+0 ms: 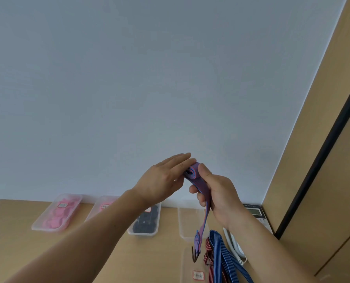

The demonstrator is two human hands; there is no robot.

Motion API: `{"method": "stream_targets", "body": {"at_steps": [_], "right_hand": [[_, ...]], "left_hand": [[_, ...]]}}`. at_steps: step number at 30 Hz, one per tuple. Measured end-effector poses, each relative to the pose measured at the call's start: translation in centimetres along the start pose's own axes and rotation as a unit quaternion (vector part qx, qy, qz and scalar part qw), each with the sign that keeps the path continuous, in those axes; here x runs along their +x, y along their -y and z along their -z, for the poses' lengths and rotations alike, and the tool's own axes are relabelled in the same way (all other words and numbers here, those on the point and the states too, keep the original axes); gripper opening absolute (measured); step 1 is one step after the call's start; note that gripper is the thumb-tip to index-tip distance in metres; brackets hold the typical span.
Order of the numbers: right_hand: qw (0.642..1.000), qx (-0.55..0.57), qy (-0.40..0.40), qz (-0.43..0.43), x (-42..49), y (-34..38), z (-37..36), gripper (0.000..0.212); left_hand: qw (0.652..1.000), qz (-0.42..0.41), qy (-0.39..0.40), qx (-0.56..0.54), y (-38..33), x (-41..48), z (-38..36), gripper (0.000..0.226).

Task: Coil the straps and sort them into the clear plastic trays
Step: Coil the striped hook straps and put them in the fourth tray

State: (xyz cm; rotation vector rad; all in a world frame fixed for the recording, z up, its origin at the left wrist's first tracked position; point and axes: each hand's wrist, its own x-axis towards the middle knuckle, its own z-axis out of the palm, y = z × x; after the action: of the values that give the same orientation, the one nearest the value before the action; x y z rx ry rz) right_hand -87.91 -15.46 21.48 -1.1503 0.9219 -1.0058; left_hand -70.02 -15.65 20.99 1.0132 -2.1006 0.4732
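Observation:
Both hands are raised in front of the pale wall, working a purple strap with a red edge [192, 173]. Its upper end is rolled into a small coil. My left hand [163, 181] presses flat against the coil's left side. My right hand [214, 193] grips the strap just below the coil, thumb on top. The loose tail [204, 221] hangs down to a dark metal hook [194, 256] above the table. An empty clear tray [183, 221] stands behind the tail.
Along the wall stand clear trays: one with pink coils [56, 213], a second pink one [103, 207] behind my left forearm, one with dark coils [146, 221]. Loose blue [225, 256] and red striped straps [208, 252] lie front right by a labelled tray [190, 270], a white phone [234, 246] and a calculator [255, 213].

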Motion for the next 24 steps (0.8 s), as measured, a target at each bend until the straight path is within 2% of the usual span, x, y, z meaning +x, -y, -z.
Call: {"method": "stream_targets", "body": {"at_steps": [2,4,5,7,9,10,11,13,15,17,20,24], "right_hand": [[1.000,0.006,0.008,0.010,0.0,-0.1,0.1,0.041],[0.999,0.006,0.007,0.031,-0.1,-0.1,0.1,0.035],[0.999,-0.001,0.008,0.044,-0.1,-0.1,0.1,0.033],[0.998,-0.019,0.009,0.067,-0.2,-0.1,-0.1,0.031],[0.996,-0.035,0.010,0.087,-0.2,-0.4,-0.3,0.028],[0.994,-0.044,0.012,0.095,-0.3,-0.6,-0.4,0.025],[0.993,-0.051,0.015,0.103,-0.4,-0.8,-0.5,0.024],[0.991,-0.064,0.017,0.114,-0.5,-0.9,-0.6,0.025],[0.990,-0.083,0.004,0.110,-0.5,-0.9,-0.4,0.023],[0.990,-0.100,-0.020,0.092,-0.4,-0.9,-0.1,0.023],[0.991,-0.106,-0.048,0.059,-0.3,-1.2,0.1,0.029],[0.995,-0.079,-0.042,0.035,-0.6,-1.1,-0.4,0.040]], "left_hand": [[0.999,0.028,0.005,-0.034,0.2,-0.2,0.0,0.052],[0.977,0.161,0.028,-0.139,-0.1,-0.2,0.1,0.061],[0.942,0.247,0.048,-0.224,-0.3,0.1,0.1,0.064],[0.821,0.388,0.058,-0.416,-0.7,0.9,0.4,0.052],[0.696,0.445,0.072,-0.559,-0.9,1.6,0.8,0.036],[0.665,0.454,0.083,-0.587,-1.1,1.8,1.0,0.035],[0.656,0.453,0.092,-0.597,-1.3,1.7,1.0,0.038],[0.666,0.442,0.089,-0.594,-1.4,1.6,0.9,0.042],[0.695,0.427,0.075,-0.574,-1.4,1.4,1.0,0.039],[0.739,0.407,0.061,-0.534,-1.4,1.5,1.3,0.028],[0.810,0.379,0.046,-0.445,-1.5,1.8,1.6,0.028],[0.889,0.330,0.031,-0.315,-2.2,1.7,1.3,0.019]]}}
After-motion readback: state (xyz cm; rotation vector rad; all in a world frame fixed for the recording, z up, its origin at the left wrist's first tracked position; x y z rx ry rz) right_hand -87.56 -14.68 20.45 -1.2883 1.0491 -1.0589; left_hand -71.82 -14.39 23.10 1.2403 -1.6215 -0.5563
